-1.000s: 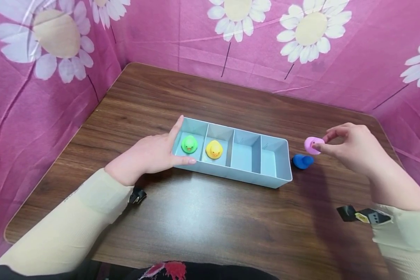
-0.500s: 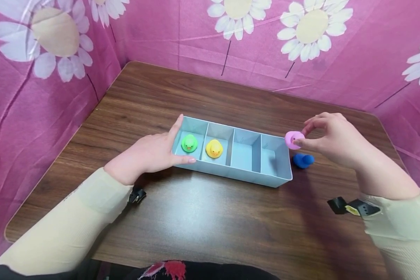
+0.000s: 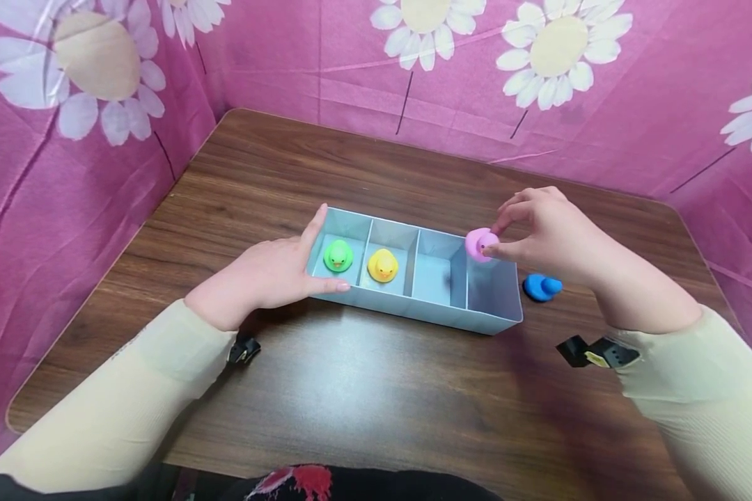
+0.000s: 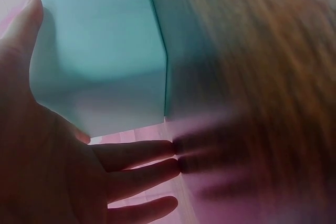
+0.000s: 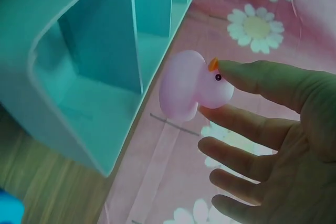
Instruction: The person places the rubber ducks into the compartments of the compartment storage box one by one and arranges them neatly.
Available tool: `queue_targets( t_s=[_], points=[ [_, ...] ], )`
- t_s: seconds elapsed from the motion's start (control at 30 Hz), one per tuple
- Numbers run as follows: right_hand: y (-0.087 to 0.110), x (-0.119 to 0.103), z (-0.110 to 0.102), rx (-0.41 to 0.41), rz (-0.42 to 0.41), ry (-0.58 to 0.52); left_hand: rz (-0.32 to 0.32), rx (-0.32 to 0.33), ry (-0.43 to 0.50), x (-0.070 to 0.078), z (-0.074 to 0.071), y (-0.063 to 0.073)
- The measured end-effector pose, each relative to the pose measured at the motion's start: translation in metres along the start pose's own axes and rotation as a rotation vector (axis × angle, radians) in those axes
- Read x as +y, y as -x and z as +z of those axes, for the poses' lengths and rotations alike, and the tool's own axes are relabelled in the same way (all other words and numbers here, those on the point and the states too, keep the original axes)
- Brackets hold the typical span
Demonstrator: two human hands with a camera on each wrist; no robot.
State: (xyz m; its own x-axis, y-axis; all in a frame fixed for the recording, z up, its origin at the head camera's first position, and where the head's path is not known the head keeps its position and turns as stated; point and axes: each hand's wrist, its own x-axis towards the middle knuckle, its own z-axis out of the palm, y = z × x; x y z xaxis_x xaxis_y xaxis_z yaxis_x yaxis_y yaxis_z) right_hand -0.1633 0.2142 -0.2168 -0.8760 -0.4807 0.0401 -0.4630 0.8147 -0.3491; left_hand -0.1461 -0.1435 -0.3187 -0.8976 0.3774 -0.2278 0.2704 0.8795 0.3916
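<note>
My right hand (image 3: 545, 233) pinches a pink rubber duck (image 3: 479, 245) by its head, thumb at the orange beak in the right wrist view. The duck hangs over the back of the right end of a pale blue box (image 3: 413, 309) with several compartments. My left hand (image 3: 269, 275) rests against the box's left end, thumb along the front wall and forefinger reaching the back corner. Its other fingers (image 4: 142, 177) stretch out straight beside the box in the left wrist view. A green duck (image 3: 338, 257) sits in the leftmost compartment, a yellow duck (image 3: 383, 266) in the one beside it.
A blue duck (image 3: 542, 287) lies on the wooden table (image 3: 345, 396) just right of the box, beneath my right wrist. Pink cloth (image 3: 464, 104) with large daisies hangs along the table's back and sides.
My right hand has carried the pink duck leftward, from above the blue duck across the box's right wall to over the box. My left hand, the box and the other ducks stay put.
</note>
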Motion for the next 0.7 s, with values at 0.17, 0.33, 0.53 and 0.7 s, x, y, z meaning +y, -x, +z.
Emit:
queue_targets(
  t_s=[0.17,0.33,0.53,0.7],
  points=[
    [-0.009,-0.010,0.006,-0.038,-0.004,-0.013,-0.005,-0.004,0.002,0.000,0.000,0.000],
    [-0.017,-0.017,0.012,-0.079,0.007,-0.018,-0.006,-0.001,0.005,0.000,0.000,0.000],
    [-0.023,-0.017,0.023,-0.094,-0.022,0.013,-0.006,0.001,0.003,0.000,0.000,0.000],
    [-0.027,-0.015,0.031,-0.097,-0.050,0.024,-0.011,-0.001,-0.002,0.000,0.000,0.000]
  ],
)
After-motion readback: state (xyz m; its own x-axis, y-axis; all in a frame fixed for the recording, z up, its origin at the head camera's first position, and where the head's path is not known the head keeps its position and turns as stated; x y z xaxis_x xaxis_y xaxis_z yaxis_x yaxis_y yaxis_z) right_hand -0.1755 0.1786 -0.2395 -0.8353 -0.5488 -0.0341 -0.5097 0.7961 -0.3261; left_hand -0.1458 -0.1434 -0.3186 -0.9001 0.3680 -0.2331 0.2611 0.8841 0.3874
